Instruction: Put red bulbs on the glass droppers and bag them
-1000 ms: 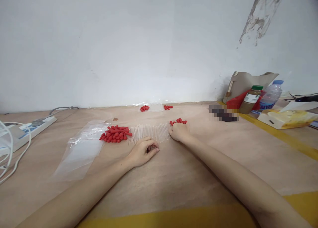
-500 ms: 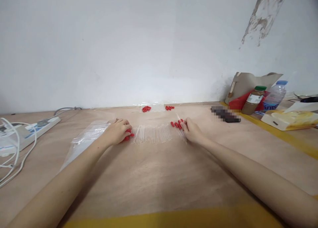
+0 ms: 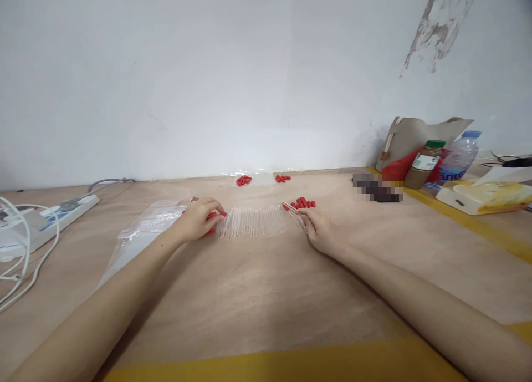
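Note:
My left hand (image 3: 200,218) is at the left end of a row of clear thin tubes (image 3: 251,222) lying side by side on the table. Its fingers pinch a small red rubber bulb (image 3: 223,214), and other red bulbs lie partly hidden beneath that hand. At the row's right end my right hand (image 3: 323,230) grips a clear glass tube (image 3: 291,207) between thumb and fingers, its free end pointing left. Just beyond that hand sits a group of droppers with red bulbs (image 3: 303,203); their clear stems are partly covered by the fingers.
Two small piles of red bulbs (image 3: 244,180) lie near the wall, by a clear plastic bag. Another plastic bag (image 3: 145,224) is under my left forearm. A power strip (image 3: 78,213) with cables stands left. At right are bottles (image 3: 424,164), a tote bag and a tissue pack (image 3: 482,197).
The tube in my right hand has swung from upright to lying leftward, and that hand has shifted slightly down and right. A red bulb now shows at my left fingertips.

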Demonstrator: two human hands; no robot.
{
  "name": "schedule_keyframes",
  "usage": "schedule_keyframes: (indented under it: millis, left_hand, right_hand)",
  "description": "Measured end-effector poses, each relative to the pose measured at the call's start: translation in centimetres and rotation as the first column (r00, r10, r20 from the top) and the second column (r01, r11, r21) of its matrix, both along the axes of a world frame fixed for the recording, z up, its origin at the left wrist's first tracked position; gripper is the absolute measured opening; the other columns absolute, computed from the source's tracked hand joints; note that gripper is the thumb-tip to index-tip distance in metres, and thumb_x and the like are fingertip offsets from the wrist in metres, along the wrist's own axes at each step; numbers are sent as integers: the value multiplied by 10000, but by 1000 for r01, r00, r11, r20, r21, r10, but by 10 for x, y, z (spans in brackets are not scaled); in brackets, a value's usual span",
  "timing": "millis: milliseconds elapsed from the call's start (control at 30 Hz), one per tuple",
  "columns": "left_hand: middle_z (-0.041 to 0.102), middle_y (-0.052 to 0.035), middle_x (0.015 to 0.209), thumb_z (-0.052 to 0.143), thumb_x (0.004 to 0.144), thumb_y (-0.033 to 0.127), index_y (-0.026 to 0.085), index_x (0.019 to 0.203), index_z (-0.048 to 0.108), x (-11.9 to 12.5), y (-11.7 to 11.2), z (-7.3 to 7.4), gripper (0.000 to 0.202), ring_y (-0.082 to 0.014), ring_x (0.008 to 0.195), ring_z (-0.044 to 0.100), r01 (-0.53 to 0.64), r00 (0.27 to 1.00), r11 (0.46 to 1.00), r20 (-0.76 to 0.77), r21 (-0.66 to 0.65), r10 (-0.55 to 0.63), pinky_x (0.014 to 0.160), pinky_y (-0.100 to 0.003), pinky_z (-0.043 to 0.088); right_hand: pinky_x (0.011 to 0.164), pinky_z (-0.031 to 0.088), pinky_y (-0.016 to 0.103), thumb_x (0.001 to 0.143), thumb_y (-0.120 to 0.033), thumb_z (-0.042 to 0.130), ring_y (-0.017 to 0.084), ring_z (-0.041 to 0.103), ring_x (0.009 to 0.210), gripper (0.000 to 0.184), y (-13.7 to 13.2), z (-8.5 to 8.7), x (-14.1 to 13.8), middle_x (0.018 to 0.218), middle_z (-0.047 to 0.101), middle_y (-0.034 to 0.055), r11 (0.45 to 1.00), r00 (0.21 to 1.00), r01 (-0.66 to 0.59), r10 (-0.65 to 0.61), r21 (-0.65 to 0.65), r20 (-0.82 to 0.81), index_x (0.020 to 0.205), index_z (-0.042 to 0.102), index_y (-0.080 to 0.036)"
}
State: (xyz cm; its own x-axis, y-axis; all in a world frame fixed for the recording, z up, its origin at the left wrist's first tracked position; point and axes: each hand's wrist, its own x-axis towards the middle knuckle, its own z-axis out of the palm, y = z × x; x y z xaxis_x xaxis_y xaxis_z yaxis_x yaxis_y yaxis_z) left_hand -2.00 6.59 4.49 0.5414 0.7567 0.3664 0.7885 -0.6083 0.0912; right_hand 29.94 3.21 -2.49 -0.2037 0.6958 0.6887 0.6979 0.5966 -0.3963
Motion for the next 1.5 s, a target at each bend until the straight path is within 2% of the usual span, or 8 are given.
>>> schedule_keyframes:
  millis: [100,200,333,533,767,1033,1200,1500]
  left_hand:
    - [598,-33,787,486,800,333,166,858,561,20,-9,-5,192,-172,733,562,-12,918,996,394,-94,48,683,-287,420]
    - [581,-25,774,491,795,324,152,880,500,48,-22,-23,192,-146,719,566,148,738,969,674,-200,26,655,-260,438]
    - [583,-3,751,488,806,273,164,1044,447,73,-38,-46,264,-126,712,574,282,633,917,773,-280,41,664,-252,446]
    - [623,-28,746,629,712,276,143,766,514,77,-41,-62,184,-150,727,610,346,579,849,803,-399,141,670,-262,461]
    - [591,-6,824,589,769,301,182,961,441,77,-38,-72,271,-138,738,626,401,547,848,833,-347,82,707,-271,465]
    - [627,-60,878,543,795,326,146,1058,517,80,-40,-68,319,-147,736,606,401,622,838,781,-371,48,713,-287,470]
    - [615,-19,674,500,802,382,128,961,600,83,-44,-65,317,-127,591,578,333,698,852,713,-404,65,603,-245,468]
    - [537,17,601,486,812,347,130,876,614,82,-48,-60,260,-94,522,483,301,772,875,635,-379,9,516,-199,397]
  right_hand:
    - [681,432,318,836,-172,344,190,554,748,174,0,-5,0,807,602,85,1000,1000,-3,3,-16,-21,896,507,-167]
    - [664,425,313,831,-158,348,186,540,721,161,-3,-6,-3,788,587,74,999,1000,-20,20,-37,-12,911,488,-170]
    - [663,410,317,831,-146,349,191,542,729,185,-9,-7,-8,819,596,82,997,997,-57,59,-43,43,958,482,-163]
    - [746,374,330,835,-129,362,197,549,872,212,-17,-8,-17,940,610,78,994,987,-106,108,-23,116,983,506,-176]
    - [728,353,313,856,-150,348,168,550,800,193,-26,-2,-27,882,619,61,989,977,-149,150,-20,152,951,514,-172]
    - [712,308,302,863,-170,360,142,551,721,178,-26,-2,-28,852,634,40,990,976,-138,141,-29,167,935,523,-174]
    - [704,285,293,870,-202,378,117,540,644,172,-26,-2,-29,809,649,24,987,975,-153,159,-48,155,901,546,-181]
    - [695,246,300,851,-206,439,110,534,589,169,-23,0,-24,804,681,-2,981,958,-158,181,-114,222,874,606,-211]
